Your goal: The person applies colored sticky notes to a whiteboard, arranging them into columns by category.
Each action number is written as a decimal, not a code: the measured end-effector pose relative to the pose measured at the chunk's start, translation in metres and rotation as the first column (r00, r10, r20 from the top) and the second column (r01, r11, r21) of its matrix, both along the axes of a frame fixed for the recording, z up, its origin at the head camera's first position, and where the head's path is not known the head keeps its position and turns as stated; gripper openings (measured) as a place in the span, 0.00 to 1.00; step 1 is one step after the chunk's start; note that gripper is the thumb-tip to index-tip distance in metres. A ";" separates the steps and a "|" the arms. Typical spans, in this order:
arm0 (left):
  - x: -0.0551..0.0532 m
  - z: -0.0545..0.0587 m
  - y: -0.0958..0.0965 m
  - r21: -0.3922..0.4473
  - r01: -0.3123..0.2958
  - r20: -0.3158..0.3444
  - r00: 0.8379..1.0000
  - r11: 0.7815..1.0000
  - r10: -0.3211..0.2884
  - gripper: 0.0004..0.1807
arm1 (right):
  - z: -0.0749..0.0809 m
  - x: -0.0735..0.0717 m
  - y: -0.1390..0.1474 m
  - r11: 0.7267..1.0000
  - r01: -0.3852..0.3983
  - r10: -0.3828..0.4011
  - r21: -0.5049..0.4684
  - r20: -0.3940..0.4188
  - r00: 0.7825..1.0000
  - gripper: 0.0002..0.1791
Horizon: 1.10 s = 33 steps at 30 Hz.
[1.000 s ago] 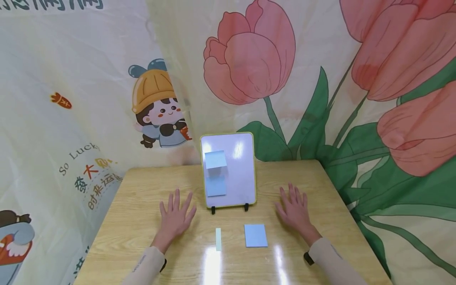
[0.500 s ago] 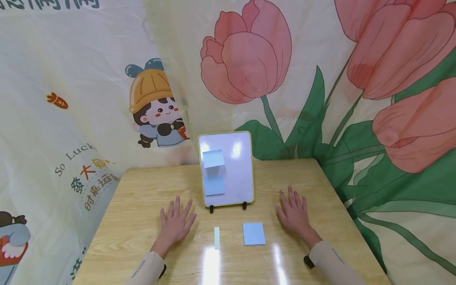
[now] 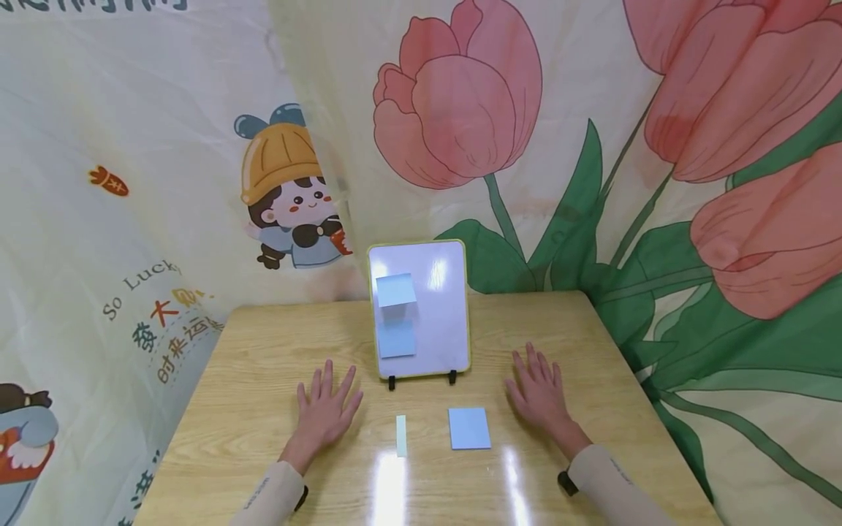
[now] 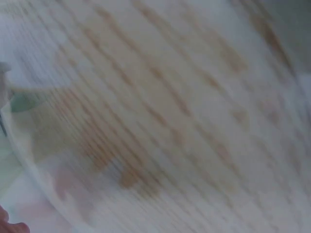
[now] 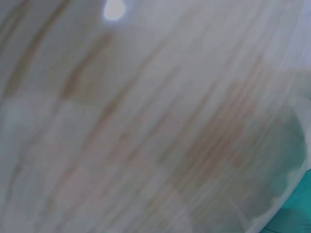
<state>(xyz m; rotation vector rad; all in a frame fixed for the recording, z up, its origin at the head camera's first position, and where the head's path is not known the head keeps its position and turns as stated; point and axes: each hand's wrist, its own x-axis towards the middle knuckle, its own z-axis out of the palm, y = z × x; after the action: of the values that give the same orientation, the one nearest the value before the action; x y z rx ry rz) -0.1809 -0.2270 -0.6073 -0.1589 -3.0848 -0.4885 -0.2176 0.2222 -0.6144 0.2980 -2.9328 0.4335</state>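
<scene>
In the head view my left hand (image 3: 324, 410) rests on the wooden table with its fingers spread, left of a small whiteboard (image 3: 442, 314). On the other side my right hand (image 3: 541, 394) lies the same way, fingers spread and holding nothing. Two blue sticky notes are on the board's left half: an upper one (image 3: 396, 290) whose lower edge lifts away, and a lower one (image 3: 397, 339) lying flatter. Between the hands a blue sticky note pad (image 3: 470, 429) lies on the table, nearer the right hand. Left of it is a narrow pale green strip (image 3: 401, 436).
The whiteboard stands on black feet (image 3: 392, 382) near the back of the table (image 3: 263, 343). A printed cloth (image 3: 197, 131) with tulips and a cartoon figure hangs behind. Both wrist views show mostly blurred wood-grain surface (image 4: 160, 116).
Between the frames the head view shifts slightly. Both hands stay spread on the table, the right one moving slightly inward. The notes, pad and strip keep their places.
</scene>
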 end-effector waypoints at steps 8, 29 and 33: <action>-0.002 0.005 0.002 0.037 0.001 0.031 1.000 0.999 -0.003 0.36 | 0.015 0.001 -0.020 0.992 -0.092 0.081 -0.087 -0.125 0.989 0.35; 0.013 -0.008 0.008 0.021 0.021 -0.023 1.000 1.000 -0.020 0.38 | 0.023 0.029 -0.149 0.860 -0.510 0.467 -0.004 -0.393 0.792 0.30; 0.015 -0.007 0.012 0.033 0.034 -0.023 0.999 0.999 -0.033 0.37 | 0.018 0.038 -0.165 0.843 -0.534 0.519 0.059 -0.347 0.781 0.31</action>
<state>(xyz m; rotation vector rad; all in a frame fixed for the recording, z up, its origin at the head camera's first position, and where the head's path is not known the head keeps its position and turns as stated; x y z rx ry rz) -0.1656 -0.2153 -0.6140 -0.2140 -3.0546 -0.5352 -0.1796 0.0571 -0.5965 1.0888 -2.4444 0.4513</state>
